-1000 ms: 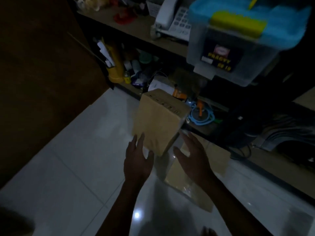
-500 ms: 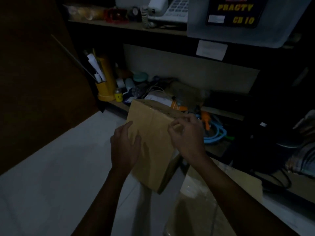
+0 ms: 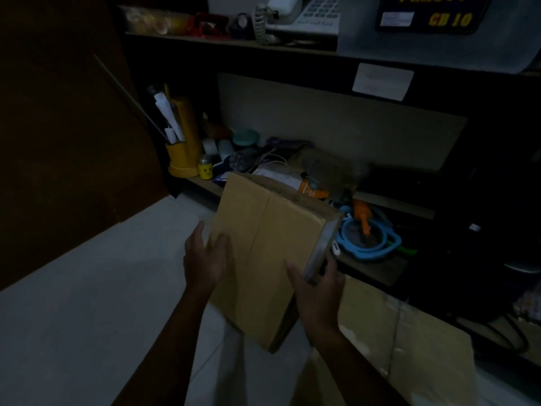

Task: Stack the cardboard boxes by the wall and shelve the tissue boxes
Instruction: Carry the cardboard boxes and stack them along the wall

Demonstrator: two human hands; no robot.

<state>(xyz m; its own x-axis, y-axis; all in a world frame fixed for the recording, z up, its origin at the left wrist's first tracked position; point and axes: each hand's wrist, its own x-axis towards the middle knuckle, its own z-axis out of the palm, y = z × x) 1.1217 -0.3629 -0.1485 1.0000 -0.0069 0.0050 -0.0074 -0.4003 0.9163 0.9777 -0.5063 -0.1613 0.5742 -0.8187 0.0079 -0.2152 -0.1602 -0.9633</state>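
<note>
Right hand (image 3: 319, 291): thumb on the top face, fingers curled round the right edge of the cardboard box (image 3: 263, 259), clamped on it. Left hand (image 3: 205, 259): fingers straight, palm pressed flat on the box's left side, not curled. Box held tilted in the air, above the white floor (image 3: 87, 303), its far end close to the lower shelf (image 3: 380, 268). Second cardboard box (image 3: 409, 341) lies on the floor below and to the right; its far side is too dim to make out. On the shelf behind: yellow holder (image 3: 183, 148), blue ring (image 3: 369, 244). Upper shelf: telephone (image 3: 304, 16).
</note>
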